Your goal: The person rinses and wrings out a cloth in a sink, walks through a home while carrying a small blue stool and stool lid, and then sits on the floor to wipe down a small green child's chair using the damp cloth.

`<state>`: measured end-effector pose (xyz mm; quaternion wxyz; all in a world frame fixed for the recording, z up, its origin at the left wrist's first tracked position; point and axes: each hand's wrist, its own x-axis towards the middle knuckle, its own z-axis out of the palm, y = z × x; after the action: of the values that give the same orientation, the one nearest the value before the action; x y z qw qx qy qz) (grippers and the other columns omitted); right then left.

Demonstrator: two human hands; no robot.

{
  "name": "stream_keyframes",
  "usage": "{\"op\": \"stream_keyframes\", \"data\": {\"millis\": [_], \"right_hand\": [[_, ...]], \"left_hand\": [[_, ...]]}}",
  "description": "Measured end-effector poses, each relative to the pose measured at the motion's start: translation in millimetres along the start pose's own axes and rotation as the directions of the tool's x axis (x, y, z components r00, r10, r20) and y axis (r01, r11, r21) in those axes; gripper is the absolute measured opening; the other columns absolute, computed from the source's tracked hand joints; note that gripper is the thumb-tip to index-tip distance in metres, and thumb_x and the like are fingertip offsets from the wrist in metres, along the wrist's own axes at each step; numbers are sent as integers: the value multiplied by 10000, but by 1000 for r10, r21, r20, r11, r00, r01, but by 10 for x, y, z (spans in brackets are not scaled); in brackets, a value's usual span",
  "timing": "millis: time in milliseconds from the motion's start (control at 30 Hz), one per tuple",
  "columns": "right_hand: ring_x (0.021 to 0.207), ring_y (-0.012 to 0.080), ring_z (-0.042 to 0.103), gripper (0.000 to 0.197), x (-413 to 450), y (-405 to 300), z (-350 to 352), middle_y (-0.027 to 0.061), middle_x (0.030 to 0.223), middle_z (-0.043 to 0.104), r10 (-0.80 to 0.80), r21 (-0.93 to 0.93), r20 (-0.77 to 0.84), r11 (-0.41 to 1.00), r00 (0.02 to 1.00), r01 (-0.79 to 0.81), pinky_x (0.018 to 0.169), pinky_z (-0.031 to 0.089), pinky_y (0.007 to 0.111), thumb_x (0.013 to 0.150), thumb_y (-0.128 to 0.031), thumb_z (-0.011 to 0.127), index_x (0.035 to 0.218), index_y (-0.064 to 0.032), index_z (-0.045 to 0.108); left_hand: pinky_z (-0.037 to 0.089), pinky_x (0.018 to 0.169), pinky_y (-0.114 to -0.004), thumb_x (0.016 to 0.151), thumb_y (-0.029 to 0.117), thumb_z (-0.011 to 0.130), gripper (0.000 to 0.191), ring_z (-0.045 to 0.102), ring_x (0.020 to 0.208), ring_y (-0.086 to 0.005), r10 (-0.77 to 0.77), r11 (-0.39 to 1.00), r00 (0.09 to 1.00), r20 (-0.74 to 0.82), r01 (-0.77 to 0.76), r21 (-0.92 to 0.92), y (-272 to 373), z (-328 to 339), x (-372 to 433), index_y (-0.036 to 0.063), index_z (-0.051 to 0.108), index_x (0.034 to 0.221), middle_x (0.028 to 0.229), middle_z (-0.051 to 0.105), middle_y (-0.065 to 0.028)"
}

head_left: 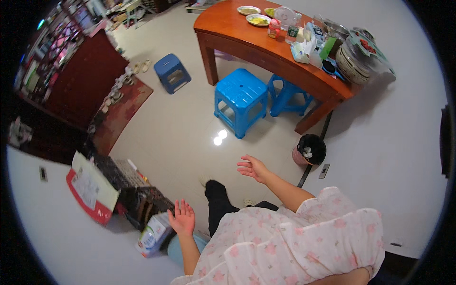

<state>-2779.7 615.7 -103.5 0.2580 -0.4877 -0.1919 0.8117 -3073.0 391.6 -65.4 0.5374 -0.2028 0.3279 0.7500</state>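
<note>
My left hand [182,218] is held palm up with its fingers spread, empty. It hangs above a light-blue plastic tub [175,247] and near a white-and-blue carton [155,233] by the left wall. Out over the tiled floor [171,131], my right hand [253,169] is empty too, its fingers extended and slightly apart. A pink waste bin [300,156] with a black liner and crumpled tissue inside stands to its right. Ahead of both hands is a bright blue plastic stool [241,87].
A wooden table [228,21] bears plates of food, bottles, tissues and a large patterned pot [352,66]. Under it sits a second blue stool [290,94]; a darker stool [169,67] stands farther left. Shoes [115,92] line a red mat [124,114] beside a dark-red cabinet [85,78].
</note>
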Motion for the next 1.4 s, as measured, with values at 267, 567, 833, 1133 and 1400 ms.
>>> {"op": "stream_keyframes", "data": {"millis": [267,567,833,1133,1400], "right_hand": [[1048,317,612,569,1415,-555,188,188,1283,541,18,226,-235,973,972,37,884,508,388,949,-429,471,1382,-84,340],[1102,337,580,577,2782,-1195,287,206,1357,454,1,333,-497,924,868,190,879,521,466,948,-407,494,1407,-119,295],[1109,337,531,726,4505,-1307,-156,186,1311,438,314,758,-563,564,764,327,911,495,492,887,-496,545,1410,-61,289],[984,298,571,642,5099,-1966,-299,167,1203,506,449,739,-664,516,598,433,855,529,439,862,-514,551,1289,-54,422],[979,294,630,466,5811,-3102,-507,123,1123,586,194,618,-772,447,605,646,847,547,411,917,-350,512,1277,-65,432]], "left_hand": [[446,929,-393,932,498,474,581,514,1097,-235,-119,990,993,16,118,72,759,1311,1850,109,446,1364,1322,504,-103],[445,943,-393,925,523,485,603,538,1088,-245,-250,899,964,90,197,392,1211,3118,3676,111,447,1364,1312,521,-106],[464,927,-400,920,509,504,553,563,1065,-250,-327,772,927,-185,375,513,976,3638,4796,98,516,1290,1277,555,-122],[485,898,-415,924,555,463,580,606,1001,-252,-297,670,902,-312,430,605,1028,4422,5874,95,526,1271,1234,587,-127],[394,985,-433,946,572,382,613,527,1109,-263,-381,567,845,-376,534,627,1057,4672,6511,100,473,1327,1296,550,-122]]}}
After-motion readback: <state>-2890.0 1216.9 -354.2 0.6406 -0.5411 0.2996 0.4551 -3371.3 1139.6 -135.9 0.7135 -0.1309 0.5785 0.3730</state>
